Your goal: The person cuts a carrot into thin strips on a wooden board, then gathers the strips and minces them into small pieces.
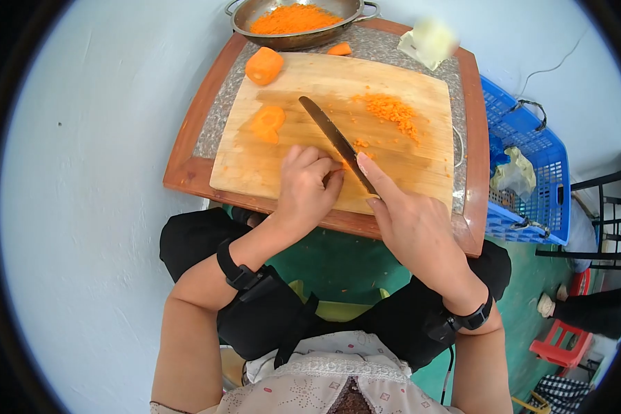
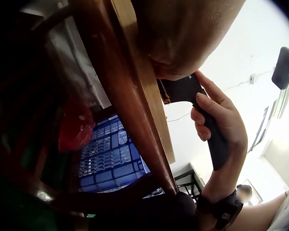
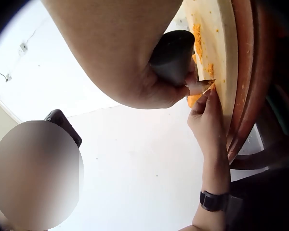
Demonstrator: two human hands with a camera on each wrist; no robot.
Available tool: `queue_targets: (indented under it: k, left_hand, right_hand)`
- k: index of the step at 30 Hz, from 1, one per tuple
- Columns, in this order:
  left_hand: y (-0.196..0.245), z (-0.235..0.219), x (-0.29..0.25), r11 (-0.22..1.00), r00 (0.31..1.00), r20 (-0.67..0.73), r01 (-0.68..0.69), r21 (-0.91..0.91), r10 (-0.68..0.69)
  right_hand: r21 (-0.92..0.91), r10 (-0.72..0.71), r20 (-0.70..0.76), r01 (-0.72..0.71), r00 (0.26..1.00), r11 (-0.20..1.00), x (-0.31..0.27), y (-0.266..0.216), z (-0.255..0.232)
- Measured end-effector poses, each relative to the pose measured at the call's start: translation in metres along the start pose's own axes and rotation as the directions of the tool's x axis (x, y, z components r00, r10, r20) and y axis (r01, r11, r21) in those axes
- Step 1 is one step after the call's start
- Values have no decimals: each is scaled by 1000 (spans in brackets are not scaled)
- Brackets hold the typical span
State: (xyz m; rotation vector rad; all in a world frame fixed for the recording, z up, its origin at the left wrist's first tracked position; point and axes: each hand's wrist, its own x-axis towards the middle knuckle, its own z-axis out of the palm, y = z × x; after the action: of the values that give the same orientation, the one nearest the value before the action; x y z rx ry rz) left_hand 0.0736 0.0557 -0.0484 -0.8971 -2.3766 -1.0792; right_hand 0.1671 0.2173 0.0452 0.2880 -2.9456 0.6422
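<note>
My right hand grips the black handle of a kitchen knife, index finger laid along the blade. The blade slants over the wooden cutting board, its tip pointing up and left in the head view. Beside the blade, my left hand pinches a small piece of carrot against the board with curled fingers, which mostly hide it. Thin carrot slices lie to the left, with a thick carrot chunk at the far left corner. Finely chopped carrot is heaped right of the knife.
Behind the board stands a two-handled metal pan holding chopped carrot. A small carrot piece and a pale, blurred scrap lie on the wood-edged table. To the right is a blue plastic basket; farther off, a red stool.
</note>
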Motion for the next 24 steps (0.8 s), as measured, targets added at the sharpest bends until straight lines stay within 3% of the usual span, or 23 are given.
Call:
queue_targets:
  k: [13,19,24]
  left_hand:
    - [4,-1,3,1000,1000,-13,4,-15,-5]
    - [3,0,3,1000,1000,-5,-8,-18,8]
    - [3,0,2,999,1000,16,15,32,-16]
  right_hand:
    - [-30,13,41,-11,999,999,3,0,6]
    - [33,82,-8,-82,997,996,21,12,14]
    - [62,35,-49,-32,998,998,11,8,2]
